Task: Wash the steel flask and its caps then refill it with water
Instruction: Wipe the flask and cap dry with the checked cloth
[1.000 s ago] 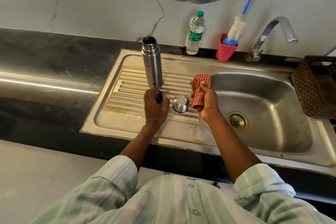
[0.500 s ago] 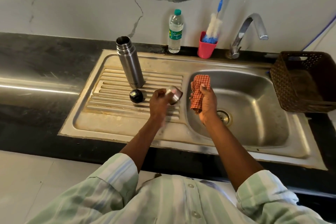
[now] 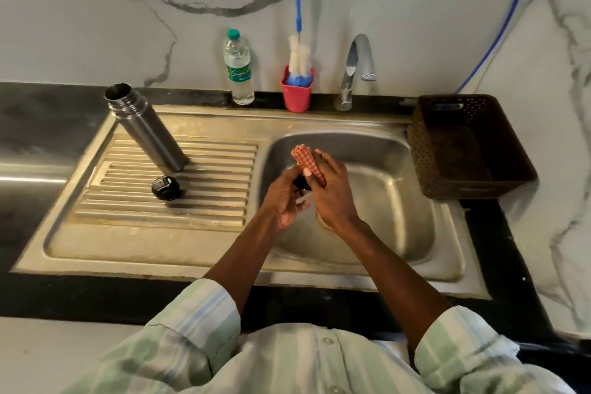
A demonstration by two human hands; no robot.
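steel flask: open-mouthed, standing on the ribbed drainboard left of the basin, looks tilted in this wide view. We're not touching it.
black cap: sits on the drainboard ribs just in front of the flask, apart from it, untouched.
steel cap: mostly hidden between our hands over the basin; only a sliver of metal and a dark inner part show.
left hand: fingers curled round the steel cap, holding it.
right hand: grips the checked cloth, pressed against the cap.
step, our read: scrubbing the steel cap.
how to do it well: we turn the cap in the left hand while the cloth works into the inner rim; keep it low over the sink basin so a slip lands there.
tap: no water seen running; rinse comes after.
risk: wet steel is slick, so we hold firm.
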